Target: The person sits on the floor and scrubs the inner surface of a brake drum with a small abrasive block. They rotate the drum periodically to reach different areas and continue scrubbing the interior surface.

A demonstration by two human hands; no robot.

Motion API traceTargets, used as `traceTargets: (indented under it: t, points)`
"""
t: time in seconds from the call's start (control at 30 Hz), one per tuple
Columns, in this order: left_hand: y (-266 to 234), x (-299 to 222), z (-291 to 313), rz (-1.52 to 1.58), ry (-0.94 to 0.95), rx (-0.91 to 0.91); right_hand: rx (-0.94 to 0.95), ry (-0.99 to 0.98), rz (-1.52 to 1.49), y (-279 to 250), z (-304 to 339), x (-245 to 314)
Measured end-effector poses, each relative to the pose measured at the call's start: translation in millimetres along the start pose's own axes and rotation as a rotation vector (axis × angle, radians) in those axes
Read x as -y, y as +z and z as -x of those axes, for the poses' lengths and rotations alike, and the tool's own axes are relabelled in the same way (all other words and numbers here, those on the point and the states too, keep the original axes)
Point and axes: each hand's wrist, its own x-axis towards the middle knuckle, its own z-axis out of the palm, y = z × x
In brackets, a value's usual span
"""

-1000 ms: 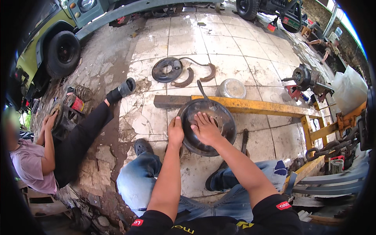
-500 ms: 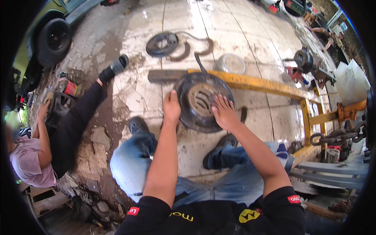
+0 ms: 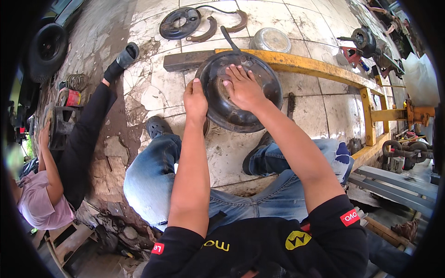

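A black, round brake backing plate [image 3: 238, 119] with a wide central opening is in front of me, its far side over a yellow steel beam [image 3: 296, 66]. My left hand [image 3: 195, 101] grips its left rim, thumb up, the other fingers mostly hidden. My right hand [image 3: 244, 90] lies on the plate's face with fingers spread, covering much of the opening; whether anything is under the palm is hidden. A dark cable [image 3: 230, 40] sticks out from the plate's far edge. Farther off lie a second backing plate [image 3: 168, 25] and two curved brake shoes [image 3: 207, 30].
A round metal pan-like part [image 3: 272, 41] sits behind the beam. The beam joins a yellow frame [image 3: 369, 118] at right. A hub-like assembly [image 3: 364, 44] stands at far right. Another person's leg [image 3: 90, 136] stretches along the left, near a coil spring [image 3: 76, 82].
My right hand has slid from the plate's right side to over its central opening. My left hand stays at the left rim. The whole view has shifted, so the floor parts appear higher.
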Motion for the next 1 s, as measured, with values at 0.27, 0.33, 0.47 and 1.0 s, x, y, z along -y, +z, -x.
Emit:
traceTargets:
  t: [0.27, 0.33, 0.47, 1.0]
  points:
    - [1, -8, 4, -0.044, 0.001, 0.001, -0.109, 0.154, 0.102, 3, 1, 10]
    - [-1, -4, 3, 0.014, -0.008, -0.004, -0.145, -0.110, -0.079, 9, 2, 24]
    - [2, -6, 6, 0.014, -0.009, -0.021, -0.062, 0.109, 0.016, -4, -5, 3]
    - [-1, -1, -4, -0.001, -0.010, -0.007, 0.182, -0.278, -0.130, -20, 24, 16]
